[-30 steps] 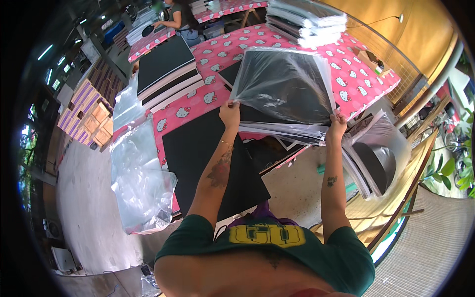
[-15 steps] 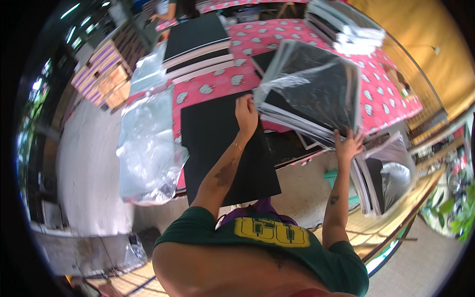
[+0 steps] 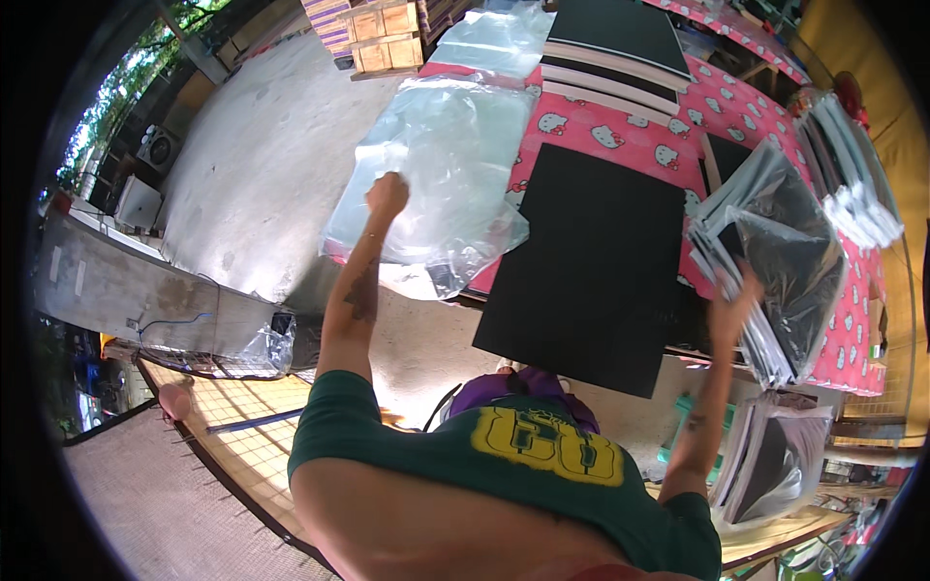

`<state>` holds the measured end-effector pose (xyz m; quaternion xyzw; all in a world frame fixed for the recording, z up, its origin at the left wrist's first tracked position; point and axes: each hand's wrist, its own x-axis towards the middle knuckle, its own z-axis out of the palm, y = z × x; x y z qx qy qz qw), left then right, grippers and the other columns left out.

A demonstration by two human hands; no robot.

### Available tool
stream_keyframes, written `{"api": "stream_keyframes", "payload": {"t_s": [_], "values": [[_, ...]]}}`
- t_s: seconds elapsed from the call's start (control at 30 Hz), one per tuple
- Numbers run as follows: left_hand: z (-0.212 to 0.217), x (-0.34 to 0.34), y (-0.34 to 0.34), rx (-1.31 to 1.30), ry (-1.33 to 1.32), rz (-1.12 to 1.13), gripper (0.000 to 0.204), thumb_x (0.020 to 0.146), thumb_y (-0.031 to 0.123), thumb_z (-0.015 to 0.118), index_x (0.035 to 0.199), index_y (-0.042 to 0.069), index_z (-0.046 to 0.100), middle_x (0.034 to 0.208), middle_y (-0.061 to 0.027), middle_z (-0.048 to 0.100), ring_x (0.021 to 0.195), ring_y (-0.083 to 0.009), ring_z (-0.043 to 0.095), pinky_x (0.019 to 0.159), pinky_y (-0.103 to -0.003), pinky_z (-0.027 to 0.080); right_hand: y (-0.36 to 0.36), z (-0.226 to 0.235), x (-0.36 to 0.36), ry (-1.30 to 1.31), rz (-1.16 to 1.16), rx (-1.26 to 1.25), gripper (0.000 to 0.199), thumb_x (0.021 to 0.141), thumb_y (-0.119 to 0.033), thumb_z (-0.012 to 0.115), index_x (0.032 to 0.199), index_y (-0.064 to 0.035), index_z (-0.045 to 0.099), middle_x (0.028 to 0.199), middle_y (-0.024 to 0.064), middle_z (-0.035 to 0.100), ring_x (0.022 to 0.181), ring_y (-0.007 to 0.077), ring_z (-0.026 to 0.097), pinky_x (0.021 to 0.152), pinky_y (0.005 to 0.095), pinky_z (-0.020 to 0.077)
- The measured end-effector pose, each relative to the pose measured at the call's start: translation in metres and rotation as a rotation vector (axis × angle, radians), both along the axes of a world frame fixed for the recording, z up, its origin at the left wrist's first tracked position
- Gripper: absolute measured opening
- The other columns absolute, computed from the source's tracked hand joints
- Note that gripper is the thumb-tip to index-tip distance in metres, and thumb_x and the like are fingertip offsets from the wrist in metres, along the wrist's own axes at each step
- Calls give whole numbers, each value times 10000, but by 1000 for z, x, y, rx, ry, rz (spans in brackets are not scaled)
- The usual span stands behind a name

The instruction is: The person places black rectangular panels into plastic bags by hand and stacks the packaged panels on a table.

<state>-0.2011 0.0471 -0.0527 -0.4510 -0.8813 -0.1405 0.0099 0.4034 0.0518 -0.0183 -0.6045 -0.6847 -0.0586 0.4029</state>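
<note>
A stack of clear plastic bags [image 3: 450,145] lies on the left end of the pink table. Over its left part is my left hand [image 3: 387,197], its fingers curled closed; whether it pinches the plastic is hidden. A large black board [image 3: 591,261] lies flat in the middle, its near edge jutting past the table toward me. To the right, my right hand [image 3: 736,300] is smeared by motion at the near left side of a pile of plastic-wrapped black boards [image 3: 790,242]. I cannot make out its fingers.
A stack of black and pale boards [image 3: 615,48] stands at the table's far side. More wrapped bundles [image 3: 848,160] lie at the far right, and another wrapped bundle [image 3: 775,455] stands below the table's right end. Wooden crates [image 3: 383,39] are at the far left.
My left hand has left the black board's far edge and moved left over the plastic bags. My right hand stays by the wrapped boards. The view has turned left.
</note>
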Motion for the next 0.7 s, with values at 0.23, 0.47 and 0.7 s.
{"api": "stream_keyframes", "payload": {"t_s": [0.23, 0.47, 0.7], "values": [[65, 179, 9, 332, -830, -790, 220, 847, 231, 627, 822, 14, 606, 605, -17, 546, 519, -77, 469, 464, -261, 368, -5, -13, -271, 1359, 885, -890, 433, 874, -306, 600, 1193, -27, 511, 997, 57, 573, 928, 154, 554, 828, 291, 440], [84, 135, 0, 446, -1356, -571, 146, 866, 176, 603, 873, 32, 580, 692, 19, 487, 568, -58, 441, 531, -222, 428, 19, -13, -196, 1723, 752, -676, 190, 895, -199, 579, 1013, -50, 570, 916, 27, 600, 855, 114, 577, 786, 297, 474], [103, 213, 3, 769, -1775, -807, 204, 835, 13, 560, 1029, 18, 499, 947, -41, 522, 883, -137, 548, 818, -332, 501, -29, 37, -193, 706, -18, 194, 410, 845, -269, 623, 1176, -58, 507, 1005, 84, 573, 1020, 217, 530, 895, 371, 407]]}}
